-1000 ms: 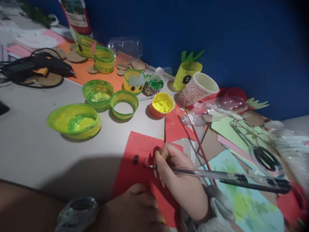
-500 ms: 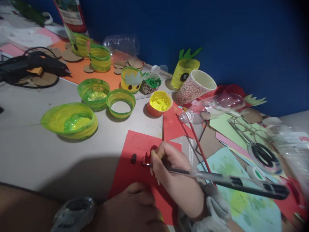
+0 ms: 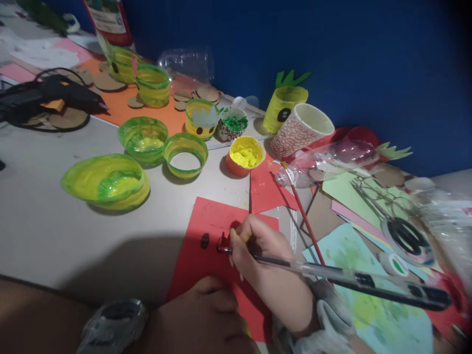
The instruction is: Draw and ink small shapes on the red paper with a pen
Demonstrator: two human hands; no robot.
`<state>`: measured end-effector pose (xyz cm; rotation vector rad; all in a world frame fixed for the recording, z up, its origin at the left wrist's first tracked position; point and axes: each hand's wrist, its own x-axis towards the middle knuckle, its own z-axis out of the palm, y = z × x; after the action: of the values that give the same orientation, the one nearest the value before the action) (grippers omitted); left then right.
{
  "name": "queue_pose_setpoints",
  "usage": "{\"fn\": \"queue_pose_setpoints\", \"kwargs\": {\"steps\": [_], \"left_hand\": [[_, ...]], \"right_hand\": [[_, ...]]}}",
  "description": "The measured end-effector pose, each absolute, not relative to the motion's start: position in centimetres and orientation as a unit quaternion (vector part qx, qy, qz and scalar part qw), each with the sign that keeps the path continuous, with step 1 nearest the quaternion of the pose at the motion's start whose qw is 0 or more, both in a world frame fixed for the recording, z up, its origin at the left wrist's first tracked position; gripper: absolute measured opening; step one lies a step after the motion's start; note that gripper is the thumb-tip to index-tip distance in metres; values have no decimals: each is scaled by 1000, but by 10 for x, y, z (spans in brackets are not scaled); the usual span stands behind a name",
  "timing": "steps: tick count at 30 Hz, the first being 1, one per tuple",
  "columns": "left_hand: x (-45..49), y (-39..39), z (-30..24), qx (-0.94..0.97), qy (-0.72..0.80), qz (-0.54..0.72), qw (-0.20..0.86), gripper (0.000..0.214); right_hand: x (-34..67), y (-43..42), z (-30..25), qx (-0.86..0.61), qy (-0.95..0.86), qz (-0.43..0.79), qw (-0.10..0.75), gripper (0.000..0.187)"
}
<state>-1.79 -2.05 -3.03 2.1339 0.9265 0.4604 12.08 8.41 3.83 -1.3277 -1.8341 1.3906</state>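
Observation:
My right hand is closed around a clear-barrelled black pen. The pen's tip touches a sheet of red paper, at a small dark outline. A filled black oval with light spots is drawn just left of it, and faint lines run above. My left hand, with a watch on the wrist, rests on the lower part of the sheet. Its fingers are curled; a bit of yellow-green shows beside them, and what lies beneath is hidden.
Yellow-green painted rings and bowls stand behind the paper, beside a cup of yellow paint. A glue gun lies far left. On the right are a paintbrush, scissors, a paper cup and coloured paper.
The pen's tip has shifted very slightly at the small outline on the red paper. My left hand stays in place. The whole view has moved a little.

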Motion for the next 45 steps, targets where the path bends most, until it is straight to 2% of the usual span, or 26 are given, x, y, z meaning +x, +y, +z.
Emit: {"fn": "queue_pose_setpoints", "kwargs": {"steps": [15,18,21,25,29,33,42,45], "left_hand": [[-16,-16,-19,836,377,224,330,50],[-13,-8,-12,839,371,267,295,39],[-11,-4,-6,831,367,324,262,17],[-15,-4,-2,839,367,315,251,37],[-19,0,3,866,360,240,252,23],[-20,12,11,881,358,144,272,32],[-16,11,3,873,364,149,288,26],[-16,1,-5,869,360,189,282,14]], "right_hand": [[122,84,40,-487,-686,483,243,30],[123,84,42,-495,-680,466,274,29],[122,84,43,-488,-692,471,249,32],[120,85,42,-492,-698,463,239,31],[121,85,39,-488,-690,467,261,30],[123,85,38,-485,-702,461,246,30],[120,87,42,-478,-709,461,238,30],[121,87,41,-490,-699,457,250,30]]}}
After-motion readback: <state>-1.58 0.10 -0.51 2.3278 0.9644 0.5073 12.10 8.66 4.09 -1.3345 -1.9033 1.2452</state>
